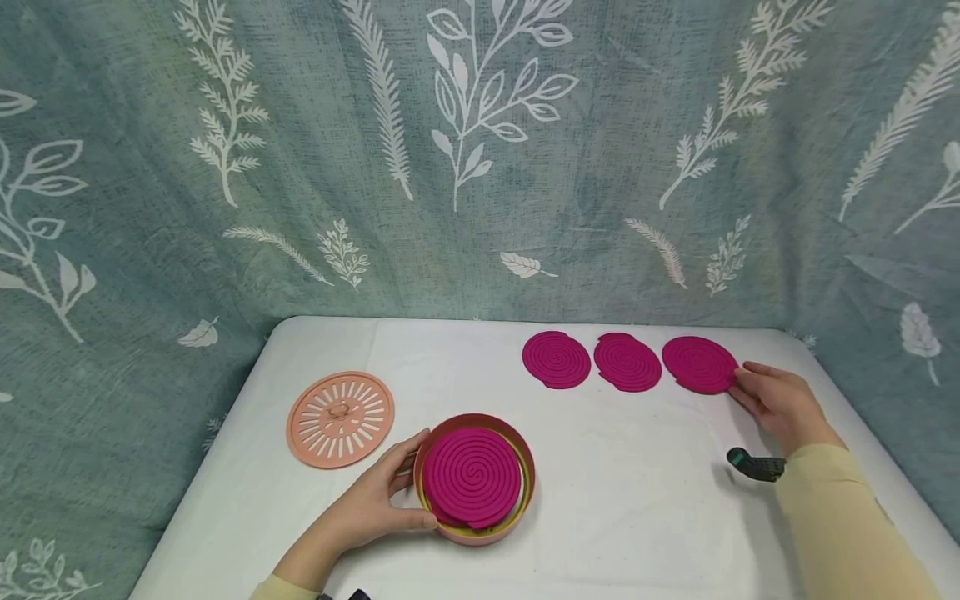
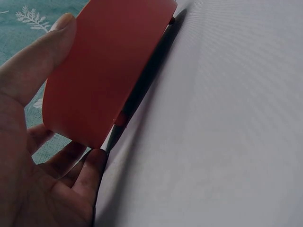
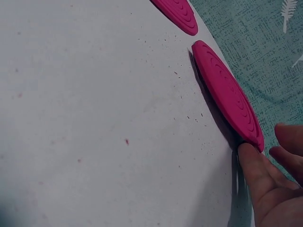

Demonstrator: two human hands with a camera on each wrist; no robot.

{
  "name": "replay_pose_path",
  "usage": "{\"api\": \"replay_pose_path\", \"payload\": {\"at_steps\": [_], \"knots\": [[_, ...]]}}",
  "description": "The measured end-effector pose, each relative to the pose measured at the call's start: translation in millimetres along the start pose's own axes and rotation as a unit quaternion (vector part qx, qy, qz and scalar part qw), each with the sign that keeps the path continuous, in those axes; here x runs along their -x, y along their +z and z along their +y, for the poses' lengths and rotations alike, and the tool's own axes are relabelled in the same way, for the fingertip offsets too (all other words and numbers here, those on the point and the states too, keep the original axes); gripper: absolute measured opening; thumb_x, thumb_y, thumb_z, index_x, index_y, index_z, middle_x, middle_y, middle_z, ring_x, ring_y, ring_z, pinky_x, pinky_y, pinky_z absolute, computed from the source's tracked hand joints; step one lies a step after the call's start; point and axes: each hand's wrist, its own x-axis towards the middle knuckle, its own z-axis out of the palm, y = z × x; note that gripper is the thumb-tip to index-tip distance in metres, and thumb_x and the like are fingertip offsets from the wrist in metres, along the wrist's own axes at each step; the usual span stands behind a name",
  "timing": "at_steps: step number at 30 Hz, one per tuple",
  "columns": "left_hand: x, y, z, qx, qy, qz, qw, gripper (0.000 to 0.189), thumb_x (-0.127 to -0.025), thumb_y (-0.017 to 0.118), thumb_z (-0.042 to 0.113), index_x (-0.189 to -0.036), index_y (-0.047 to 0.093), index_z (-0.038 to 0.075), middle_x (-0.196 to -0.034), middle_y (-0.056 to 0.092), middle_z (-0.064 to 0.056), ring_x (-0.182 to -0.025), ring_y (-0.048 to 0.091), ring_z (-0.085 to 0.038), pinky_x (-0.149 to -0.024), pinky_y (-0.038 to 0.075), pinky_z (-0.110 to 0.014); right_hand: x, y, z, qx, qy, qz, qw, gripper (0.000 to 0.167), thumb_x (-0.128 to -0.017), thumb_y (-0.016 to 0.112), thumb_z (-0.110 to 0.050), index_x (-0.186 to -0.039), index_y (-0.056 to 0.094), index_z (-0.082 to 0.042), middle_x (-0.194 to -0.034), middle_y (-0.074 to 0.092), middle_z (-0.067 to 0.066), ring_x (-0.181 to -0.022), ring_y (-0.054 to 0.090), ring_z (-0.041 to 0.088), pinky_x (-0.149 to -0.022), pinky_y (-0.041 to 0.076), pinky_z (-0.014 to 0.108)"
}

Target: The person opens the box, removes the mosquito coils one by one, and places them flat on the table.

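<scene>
The right hand [image 1: 783, 408] reaches out to the right-hand part of the desk [image 1: 615, 492], its fingertips [image 3: 248, 153] touching the right edge of a flat, round, magenta spiral coil [image 1: 697, 365]. In the right wrist view one fingertip meets the near end of that coil from below while other fingers stand apart behind it; whether this grip pinches the edge, I cannot tell. A dark strip of shadow runs along the coil's side there. Being round, the coil has no real long axis in plan. It lies directly left of the right hand, by far the nearer of the two.

The left hand [image 1: 382, 504] grips the left side of a round, shallow, red container [image 2: 113, 56] with a yellow inside, thumb toward the near side, fingers round the far side. The left wrist view shows small red feet [image 2: 120, 118] under its wall. Within the rim lies another magenta spiral coil, flat side up [image 1: 472, 475]. From the right hand's grip, this container is well off to the left and closer to the person.

Farther out, a middle magenta coil [image 1: 628, 362] and a leftmost magenta coil [image 1: 557, 361] continue the row along the far edge, just beside one another. Left of the container rests a salmon-pink round slotted lid [image 1: 340, 420]. Blue-green leaf-printed cloth [image 1: 585, 242] hangs behind.
</scene>
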Motion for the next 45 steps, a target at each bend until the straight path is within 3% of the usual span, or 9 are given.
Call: {"api": "replay_pose_path", "payload": {"at_steps": [4,8,14,21,27,29,33,37,45], "knots": [[0.6,-0.6,-0.4,-0.004,-0.004,0.005,1.0,0.114,-0.066,0.094,0.028,-0.158,0.027,0.02,-0.152,0.037,0.004,-0.136,0.042,-0.017,-0.111,0.039,-0.026,3.6,4.8,1.9,0.015,-0.007,0.01,0.9998,0.079,-0.098,0.061,-0.01,-0.159,0.01,-0.009,-0.145,0.04,0.015,-0.091,0.064,0.0,-0.098,0.052,0.03],[1.0,-1.4,-0.4,-0.005,-0.004,0.006,1.0,0.114,-0.066,0.094,0.028,-0.157,0.027,0.02,-0.152,0.037,0.005,-0.136,0.041,-0.016,-0.111,0.039,-0.026,6.6,8.2,2.8,0.016,-0.004,0.017,0.9997,0.079,-0.099,0.058,-0.008,-0.159,0.009,-0.014,-0.161,0.017,0.011,-0.106,0.06,0.002,-0.105,0.044,0.032],[0.2,-0.5,-0.9,-0.009,-0.001,0.002,1.0,0.113,-0.067,0.093,0.03,-0.158,0.027,0.022,-0.153,0.037,0.005,-0.136,0.041,-0.016,-0.112,0.038,-0.026,9.6,6.6,0.6,0.008,0.006,0.042,0.9991,0.083,-0.1,0.058,-0.018,-0.159,0.0,-0.025,-0.164,0.014,0.007,-0.141,0.033,0.016,-0.112,0.034,0.035],[0.5,0.0,-3.4,-0.009,0.005,0.003,0.9999,0.112,-0.067,0.093,0.03,-0.157,0.027,0.023,-0.152,0.038,0.004,-0.135,0.043,-0.016,-0.111,0.039,-0.026,13.6,1.3,-0.6,-0.051,0.01,0.023,0.9984,0.104,-0.092,0.07,-0.029,-0.156,-0.012,-0.032,-0.164,0.009,0.005,-0.146,0.024,0.017,-0.114,0.029,0.035],[0.6,-0.3,-3.1,-0.012,0.009,0.004,0.9999,0.112,-0.067,0.093,0.031,-0.157,0.028,0.025,-0.152,0.038,0.004,-0.135,0.043,-0.017,-0.111,0.04,-0.026,19.7,0.4,2.1,-0.068,-0.001,0.006,0.9976,0.112,-0.087,0.075,-0.028,-0.156,-0.012,-0.033,-0.161,0.017,0.01,-0.135,0.041,0.014,-0.113,0.031,0.035],[-0.2,-0.2,-2.9,-0.012,0.005,0.005,0.9999,0.113,-0.066,0.093,0.031,-0.157,0.028,0.025,-0.152,0.038,0.004,-0.136,0.042,-0.017,-0.111,0.039,-0.026,22.9,0.6,4.2,-0.064,-0.01,0.006,0.9979,0.11,-0.088,0.075,-0.028,-0.157,-0.011,-0.032,-0.151,0.03,0.013,-0.125,0.051,0.013,-0.111,0.034,0.035],[-1.8,0.0,-2.4,-0.01,-0.006,0.005,0.9999,0.114,-0.065,0.094,0.032,-0.157,0.028,0.025,-0.152,0.038,0.005,-0.136,0.041,-0.016,-0.111,0.039,-0.025,29.7,1.4,7.2,-0.053,-0.023,0.009,0.9983,0.107,-0.088,0.075,-0.027,-0.159,-0.004,-0.03,-0.125,0.048,0.001,-0.108,0.061,0.01,-0.104,0.046,0.035],[-2.3,-0.1,-2.6,-0.011,-0.01,0.005,0.9999,0.114,-0.064,0.094,0.032,-0.157,0.028,0.026,-0.151,0.038,0.005,-0.137,0.041,-0.015,-0.111,0.039,-0.024,36.6,4.4,8.1,-0.033,-0.031,0.009,0.9989,0.105,-0.086,0.077,-0.03,-0.16,0.003,-0.028,-0.123,0.049,0.001,-0.107,0.062,0.01,-0.096,0.055,0.033],[-2.0,-0.1,-1.1,-0.01,-0.012,0.006,0.9999,0.115,-0.064,0.095,0.032,-0.157,0.028,0.024,-0.152,0.038,0.005,-0.136,0.04,-0.015,-0.11,0.039,-0.024,51.5,14.2,6.5,-0.019,-0.052,-0.026,0.9981,0.094,-0.091,0.072,-0.026,-0.16,0.009,-0.026,-0.136,0.045,0.005,-0.105,0.065,0.009,-0.096,0.054,0.031]]}}
